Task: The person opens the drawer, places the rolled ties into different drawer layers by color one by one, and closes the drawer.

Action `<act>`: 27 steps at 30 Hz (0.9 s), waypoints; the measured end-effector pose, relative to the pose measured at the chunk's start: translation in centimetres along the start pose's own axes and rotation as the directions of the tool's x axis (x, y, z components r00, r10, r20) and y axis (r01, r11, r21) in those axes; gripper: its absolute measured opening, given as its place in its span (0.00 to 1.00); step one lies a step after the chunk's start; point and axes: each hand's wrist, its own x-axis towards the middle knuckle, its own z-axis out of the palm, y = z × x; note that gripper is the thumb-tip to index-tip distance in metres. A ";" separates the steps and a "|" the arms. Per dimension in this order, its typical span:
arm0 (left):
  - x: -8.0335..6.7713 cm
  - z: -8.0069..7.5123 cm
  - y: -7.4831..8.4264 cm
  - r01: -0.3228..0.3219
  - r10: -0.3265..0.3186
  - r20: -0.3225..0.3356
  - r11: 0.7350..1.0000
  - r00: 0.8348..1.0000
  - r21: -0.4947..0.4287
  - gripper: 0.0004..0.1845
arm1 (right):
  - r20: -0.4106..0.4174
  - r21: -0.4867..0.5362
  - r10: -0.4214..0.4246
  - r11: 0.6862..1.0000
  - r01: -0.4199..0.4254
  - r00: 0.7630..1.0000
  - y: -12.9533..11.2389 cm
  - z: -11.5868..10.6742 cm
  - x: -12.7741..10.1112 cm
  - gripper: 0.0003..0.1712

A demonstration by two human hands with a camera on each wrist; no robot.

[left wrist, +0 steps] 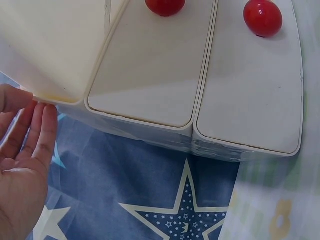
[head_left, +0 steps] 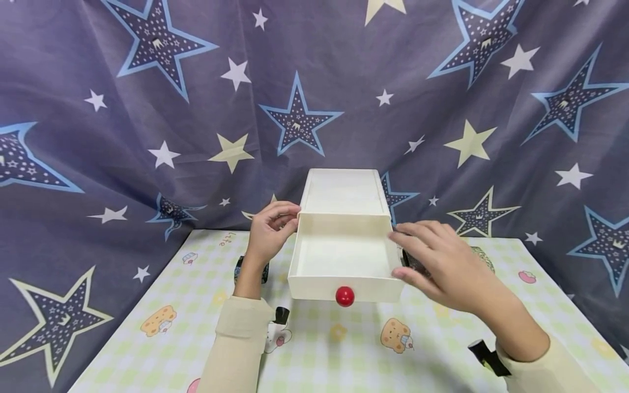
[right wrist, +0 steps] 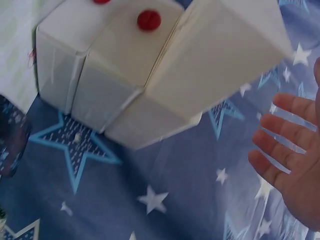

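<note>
A white drawer cabinet (head_left: 342, 191) stands at the back of the table. Its top drawer (head_left: 314, 288) is pulled out toward me, shows nothing inside, and carries a red knob (head_left: 345, 296). My left hand (head_left: 275, 218) rests at the cabinet's left front corner. In the left wrist view its fingertips (left wrist: 42, 117) touch the drawer's edge (left wrist: 55, 45), palm open. Two lower drawer fronts (left wrist: 150, 65) with red knobs (left wrist: 263, 16) are closed. My right hand (head_left: 417, 254) hovers beside the drawer's right wall with spread fingers (right wrist: 287, 130), apart from the cabinet (right wrist: 125, 65).
The table carries a green checked mat (head_left: 344, 349) with cartoon pictures. Dark objects sit beside the cabinet on the left (head_left: 251, 270) and right (head_left: 413, 262). A star-patterned curtain (head_left: 147, 109) hangs close behind and drapes round the table.
</note>
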 end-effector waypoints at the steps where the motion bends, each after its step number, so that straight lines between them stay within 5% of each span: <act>1: 0.0 0.0 0.0 0.000 0.000 0.001 1.000 1.000 0.002 0.12 | 0.003 0.001 0.024 1.000 -0.024 1.000 0.4 -0.1 -0.3 0.36; 9: -0.1 0.0 -0.1 0.002 -0.002 -0.001 1.000 1.000 0.004 0.12 | -0.036 -0.003 0.159 0.987 -0.159 0.987 4.4 -0.6 -2.7 0.28; 15: 0.0 0.0 0.1 0.008 -0.008 -0.003 1.000 1.000 0.009 0.12 | -0.005 -0.004 0.300 0.954 -0.300 0.954 7.0 -0.4 -4.7 0.26; 27: -0.2 0.2 0.1 0.037 -0.036 -0.023 0.999 0.999 0.032 0.12 | 0.232 -0.025 0.527 0.843 -0.537 0.817 11.6 0.3 -9.2 0.31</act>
